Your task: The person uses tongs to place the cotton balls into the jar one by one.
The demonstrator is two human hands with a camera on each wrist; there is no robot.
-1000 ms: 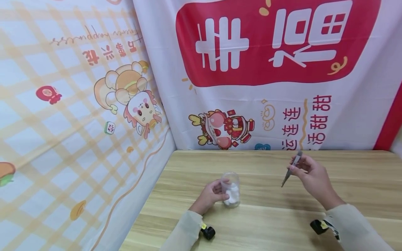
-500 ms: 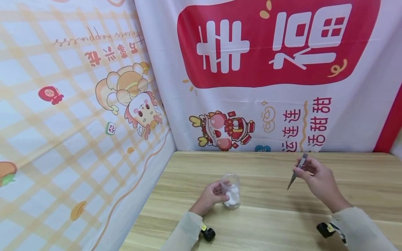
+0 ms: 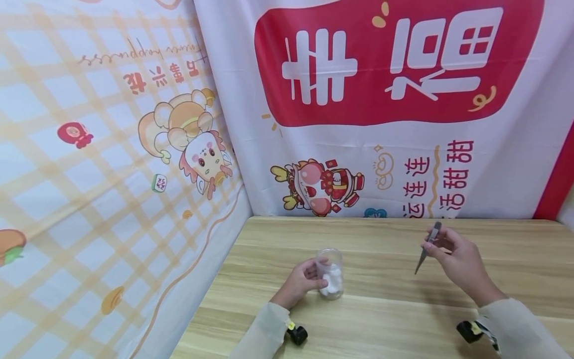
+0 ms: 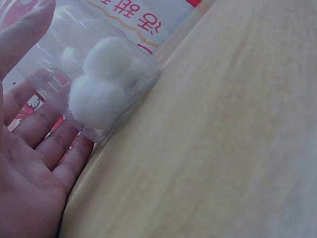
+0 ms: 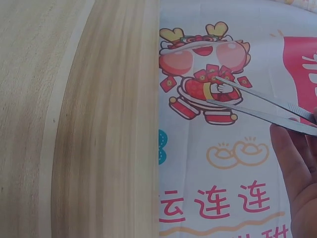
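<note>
table [image 3: 385,319]: wood, lower frame
left hand [image 3: 299,282]: fingers wrapped round jar [image 3: 330,272] of cotton balls [image 4: 99,84]
right hand [image 3: 457,259]: pinching tweezers [image 3: 427,247], tips apart
tip: I'd steady the jar, go straight in

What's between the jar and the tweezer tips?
Nothing: in the head view only bare wooden table separates the clear jar, held by the left hand, from the tweezers in the right hand.

On the table [image 3: 385,309], the jar [image 3: 330,271] stands left of the tweezers [image 3: 428,247], well apart. Cotton balls [image 4: 96,84] lie inside it. Banners [image 3: 381,114] hang behind and left.
</note>
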